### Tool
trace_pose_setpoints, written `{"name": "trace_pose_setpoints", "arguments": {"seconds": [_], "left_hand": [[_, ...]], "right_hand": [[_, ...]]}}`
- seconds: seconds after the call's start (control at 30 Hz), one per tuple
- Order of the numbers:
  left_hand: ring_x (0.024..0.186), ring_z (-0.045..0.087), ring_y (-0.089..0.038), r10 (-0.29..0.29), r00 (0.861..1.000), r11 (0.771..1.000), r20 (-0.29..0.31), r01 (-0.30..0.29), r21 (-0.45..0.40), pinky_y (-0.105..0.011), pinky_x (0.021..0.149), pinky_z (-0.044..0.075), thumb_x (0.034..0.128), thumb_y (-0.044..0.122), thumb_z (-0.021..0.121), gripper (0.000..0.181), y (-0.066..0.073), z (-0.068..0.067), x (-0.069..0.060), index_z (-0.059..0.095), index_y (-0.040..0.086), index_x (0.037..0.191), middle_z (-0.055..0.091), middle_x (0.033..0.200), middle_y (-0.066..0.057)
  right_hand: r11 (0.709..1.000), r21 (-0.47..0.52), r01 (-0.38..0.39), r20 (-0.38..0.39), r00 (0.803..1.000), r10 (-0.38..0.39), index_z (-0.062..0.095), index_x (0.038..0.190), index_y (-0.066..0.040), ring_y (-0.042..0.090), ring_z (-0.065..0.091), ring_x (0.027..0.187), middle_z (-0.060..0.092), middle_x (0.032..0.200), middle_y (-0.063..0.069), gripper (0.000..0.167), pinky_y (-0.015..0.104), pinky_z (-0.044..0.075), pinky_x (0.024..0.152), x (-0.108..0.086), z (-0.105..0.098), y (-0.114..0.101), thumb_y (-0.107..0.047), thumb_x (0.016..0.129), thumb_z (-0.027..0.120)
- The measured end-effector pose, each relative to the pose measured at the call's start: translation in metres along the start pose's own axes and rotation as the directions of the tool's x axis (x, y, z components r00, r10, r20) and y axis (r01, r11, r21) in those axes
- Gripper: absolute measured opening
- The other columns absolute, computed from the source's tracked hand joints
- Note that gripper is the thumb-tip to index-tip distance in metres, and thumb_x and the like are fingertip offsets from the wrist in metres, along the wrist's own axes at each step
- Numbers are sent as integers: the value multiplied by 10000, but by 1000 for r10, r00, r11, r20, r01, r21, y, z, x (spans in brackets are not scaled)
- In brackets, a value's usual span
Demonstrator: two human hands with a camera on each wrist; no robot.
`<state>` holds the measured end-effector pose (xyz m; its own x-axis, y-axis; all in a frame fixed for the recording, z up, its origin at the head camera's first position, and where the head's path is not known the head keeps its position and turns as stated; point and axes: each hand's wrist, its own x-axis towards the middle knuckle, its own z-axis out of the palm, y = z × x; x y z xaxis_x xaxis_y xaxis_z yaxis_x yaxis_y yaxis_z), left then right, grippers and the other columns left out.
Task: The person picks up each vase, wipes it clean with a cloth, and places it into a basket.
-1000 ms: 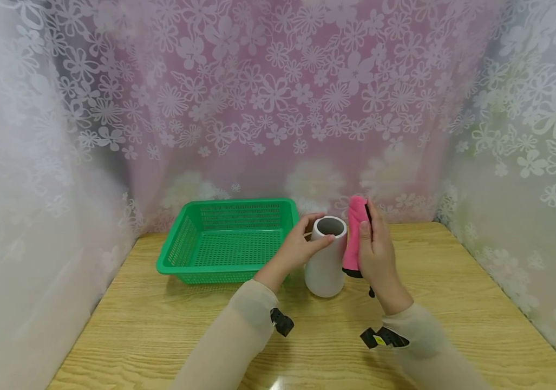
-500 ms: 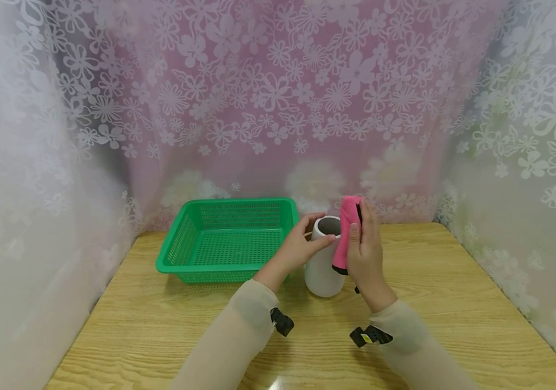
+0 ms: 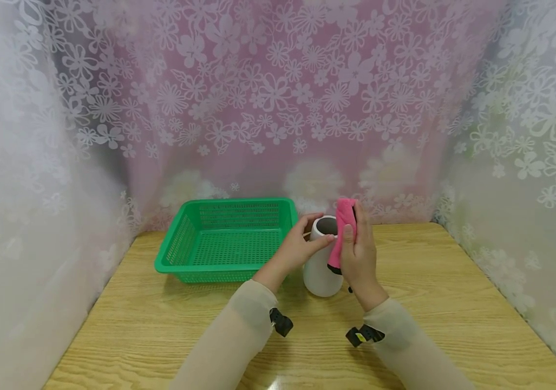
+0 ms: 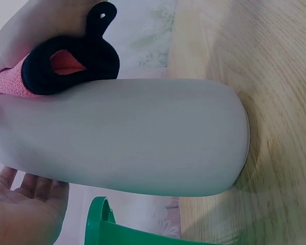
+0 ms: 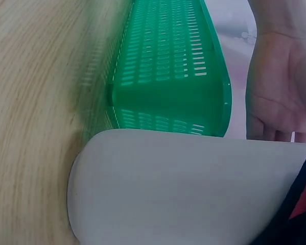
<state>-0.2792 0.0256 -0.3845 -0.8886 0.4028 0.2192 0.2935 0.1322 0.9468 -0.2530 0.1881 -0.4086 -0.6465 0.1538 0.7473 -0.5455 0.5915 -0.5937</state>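
A white vase [image 3: 320,271] stands upright on the table, its round mouth facing up. My left hand [image 3: 295,248] grips its upper left side, thumb near the rim. My right hand [image 3: 361,260] holds a pink cloth item [image 3: 344,219] with black edging against the right side of the vase's upper part, partly covering the mouth's right edge. In the left wrist view the item's black cuff [image 4: 38,69] and loop lie along the vase [image 4: 127,138]. The right wrist view shows the vase [image 5: 178,189] with the black edging at the lower right.
A green perforated basket [image 3: 224,268] stands left of the vase, close to my left forearm. The wooden table [image 3: 316,357] ends at a pink and white floral curtain [image 3: 278,108] behind, with pale curtains on both sides.
My right hand has moved left with the pink item, from beside the vase to up against it. The left hand and the vase have stayed in place.
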Motion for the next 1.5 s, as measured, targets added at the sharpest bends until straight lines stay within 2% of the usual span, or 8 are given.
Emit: {"name": "trace_pose_setpoints", "arguments": {"seconds": [0.17,0.33,0.5,0.7,0.87,1.1,1.27,1.5], "left_hand": [[1341,487,-263,8,1000,1000,1,-8,-2,-479,1066,437,926,331,739,689,0,0,1,416,198,1520,512,1425,16],[1340,487,-262,7,1000,1000,-2,-7,-10,-473,1067,437,925,327,743,668,0,0,1,432,224,1507,518,1413,20],[1328,498,-255,4,1000,1000,-5,-4,-18,-461,1058,448,923,324,744,662,0,0,1,439,220,1502,532,1392,20],[1319,504,-250,-8,1000,1000,-9,8,-18,-453,1044,461,923,339,742,647,0,1,-1,446,260,1493,530,1383,27],[1312,509,-244,-8,1000,1000,-9,7,-14,-448,1033,469,927,341,737,655,1,1,-1,439,239,1502,530,1380,26],[1308,514,-238,-12,1000,1000,-13,11,-20,-441,1033,468,922,334,743,632,1,1,-1,457,273,1483,540,1367,34],[1300,520,-235,-9,1000,1000,-13,8,-18,-438,1026,473,923,336,742,631,1,1,0,456,272,1482,540,1362,37],[1295,522,-227,-4,1000,1000,-12,4,-16,-432,1030,470,927,334,738,627,1,1,0,455,266,1483,542,1360,35]], "right_hand": [[998,34,-57,7,998,57,245,1606,-225,385,476,1284,358,1573,119,528,625,431,969,-1,0,0,-222,1097,386],[995,62,-75,-8,997,75,269,1600,-228,396,506,1252,400,1542,150,508,603,437,943,-2,1,4,-229,1102,367],[989,107,-99,-10,995,100,292,1594,-240,351,510,1251,449,1507,146,493,561,420,975,-4,2,9,-226,1105,352],[974,136,-182,14,983,182,313,1586,-237,332,522,1231,507,1449,162,479,544,424,992,-7,2,15,-287,1109,327],[950,136,-282,71,959,275,315,1581,-275,359,538,1155,532,1390,200,496,552,439,950,-11,1,19,-405,1103,291],[917,110,-383,159,918,364,267,1601,-214,377,428,1355,414,1534,169,544,599,322,1112,-18,0,27,-429,1102,259],[893,93,-439,212,886,413,248,1604,-196,388,413,1358,404,1530,181,581,613,310,1114,-20,0,30,-472,1093,238],[865,60,-499,251,846,470,273,1594,-158,365,354,1416,382,1551,179,622,569,258,1160,-24,0,36,-510,1083,218]]}}
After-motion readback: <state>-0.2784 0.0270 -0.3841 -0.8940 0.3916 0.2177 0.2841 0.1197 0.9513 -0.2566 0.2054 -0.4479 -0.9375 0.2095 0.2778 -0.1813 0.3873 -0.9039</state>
